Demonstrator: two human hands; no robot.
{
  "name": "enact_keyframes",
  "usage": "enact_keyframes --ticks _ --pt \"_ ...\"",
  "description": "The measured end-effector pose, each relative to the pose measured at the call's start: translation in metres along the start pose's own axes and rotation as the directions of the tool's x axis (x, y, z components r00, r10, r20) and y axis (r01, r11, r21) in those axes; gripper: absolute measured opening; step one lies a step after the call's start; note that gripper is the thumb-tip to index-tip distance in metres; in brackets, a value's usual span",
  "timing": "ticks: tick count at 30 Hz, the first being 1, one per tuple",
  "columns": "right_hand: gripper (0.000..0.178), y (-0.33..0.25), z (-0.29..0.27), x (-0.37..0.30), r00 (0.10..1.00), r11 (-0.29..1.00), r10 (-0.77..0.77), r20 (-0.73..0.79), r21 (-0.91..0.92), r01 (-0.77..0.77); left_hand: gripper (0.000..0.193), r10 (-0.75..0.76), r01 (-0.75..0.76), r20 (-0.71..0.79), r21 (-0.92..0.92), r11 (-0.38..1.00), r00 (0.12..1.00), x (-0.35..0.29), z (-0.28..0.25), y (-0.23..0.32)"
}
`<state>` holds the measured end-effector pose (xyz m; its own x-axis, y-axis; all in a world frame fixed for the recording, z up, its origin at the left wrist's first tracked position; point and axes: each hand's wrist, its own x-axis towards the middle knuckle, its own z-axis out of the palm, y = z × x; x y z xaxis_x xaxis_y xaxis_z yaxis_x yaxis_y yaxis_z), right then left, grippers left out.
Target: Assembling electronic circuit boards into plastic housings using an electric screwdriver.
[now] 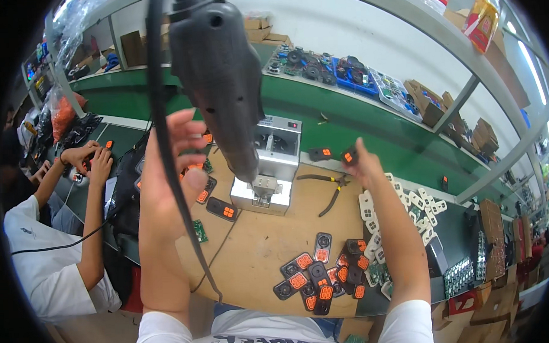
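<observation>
My left hand (174,163) is raised beside a hanging black electric screwdriver (220,82), its fingers apart and nothing visible in them. A black cable passes in front of that hand. Farther right, my right hand (367,167) grips a small black remote-like unit with orange buttons (349,156). A similar black unit (320,154) lies just left of it. The screwdriver's tip ends over a silver screw-feeder-like machine (274,165). Pliers with yellow and black handles (332,187) lie open on the brown work surface (256,257), below my right hand.
Several black-and-orange units (322,278) are heaped near the front edge; another unit (221,208) lies left of the machine. White cover plates (402,203) and circuit boards (459,278) lie at right. A co-worker's hands (89,160) work at far left. A metal shelf frame (427,39) spans above.
</observation>
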<state>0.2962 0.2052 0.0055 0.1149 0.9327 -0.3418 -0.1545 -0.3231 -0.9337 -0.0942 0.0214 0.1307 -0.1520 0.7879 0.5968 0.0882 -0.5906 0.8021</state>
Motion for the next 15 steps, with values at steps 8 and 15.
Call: enact_keyframes --ticks 8,15 --pt "0.044 -0.013 0.052 0.011 0.839 0.184 -0.497 0.224 -0.917 0.353 0.027 -0.406 0.390 -0.033 0.354 0.850 0.913 -0.077 -0.085 0.000" --pt "0.031 0.023 0.055 0.032 0.654 0.301 -0.695 0.300 -0.705 0.643 0.041 -0.157 -0.253 0.470 0.693 0.675 0.869 -0.058 -0.041 -0.068"
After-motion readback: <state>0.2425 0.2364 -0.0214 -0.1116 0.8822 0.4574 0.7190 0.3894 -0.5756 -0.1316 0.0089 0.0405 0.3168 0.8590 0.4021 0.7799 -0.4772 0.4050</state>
